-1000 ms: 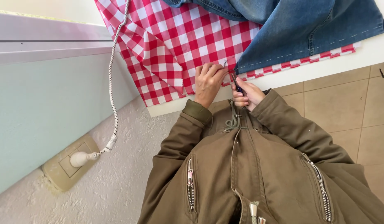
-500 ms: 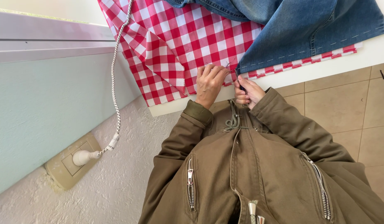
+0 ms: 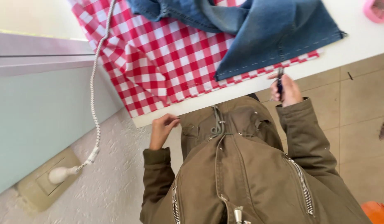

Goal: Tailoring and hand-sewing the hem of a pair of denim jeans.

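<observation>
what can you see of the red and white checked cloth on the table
The checked cloth is a thin woven-looking fabric in red and white gingham. It lies spread on the white table, rumpled into folds toward its left corner, which hangs over the table edge. Blue denim lies on top of it, leaving only a narrow strip showing along the near edge. A white braided cord crosses its left side. The left hand is just below it at the table edge; the right hand holds a small dark tool near the strip.

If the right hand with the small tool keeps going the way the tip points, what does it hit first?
The right hand aims its small tool up at the table edge. It would probably meet the red checked cloth first, then the denim hem just past it; depth is unclear.
</observation>
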